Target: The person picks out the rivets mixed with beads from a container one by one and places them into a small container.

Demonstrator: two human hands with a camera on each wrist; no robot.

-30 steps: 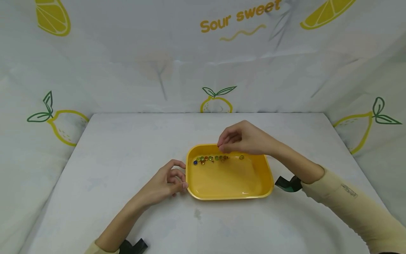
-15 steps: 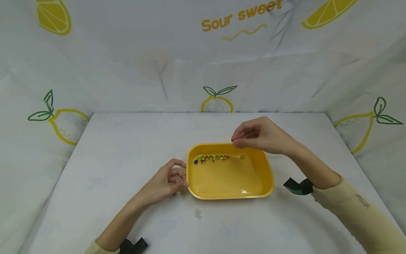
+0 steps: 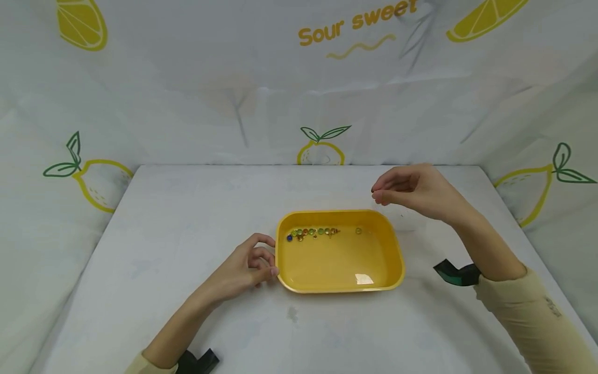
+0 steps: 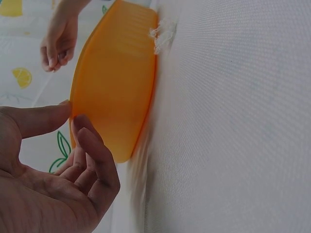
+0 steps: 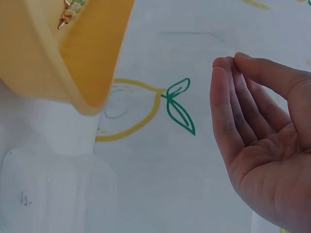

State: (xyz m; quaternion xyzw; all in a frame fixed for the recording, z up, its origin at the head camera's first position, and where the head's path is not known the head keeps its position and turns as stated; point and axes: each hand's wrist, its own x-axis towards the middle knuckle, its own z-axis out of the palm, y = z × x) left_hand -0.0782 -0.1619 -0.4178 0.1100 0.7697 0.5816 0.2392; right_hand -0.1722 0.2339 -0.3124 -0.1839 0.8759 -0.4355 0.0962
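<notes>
My left hand [image 3: 247, 262] holds the left end of a yellow plastic tray [image 3: 341, 288]; the left wrist view shows the thumb at the rim and bent fingers against the outer wall. Inside, along the far wall, lies a row of small coloured beads [image 3: 312, 232], green, orange and gold, with a blue bead [image 3: 289, 238] at its left end. A single greenish bead [image 3: 358, 230] sits apart to the right. My right hand [image 3: 416, 192] is raised beyond the tray's far right corner, thumb and fingertips pinched together. A tiny dark piece [image 3: 372, 190] shows at those fingertips, its kind unclear.
A clear plastic box [image 5: 58, 194] stands near the tray's far right corner, with a small dark mark or piece [image 5: 25, 199] visible in it. The white table [image 3: 187, 218] backs onto a white lemon-print cloth [image 3: 196, 104].
My right hand has moved right and away from over the beads, past the tray's far rim, fingertips still pinched. My left hand and the tray have stayed in place.
</notes>
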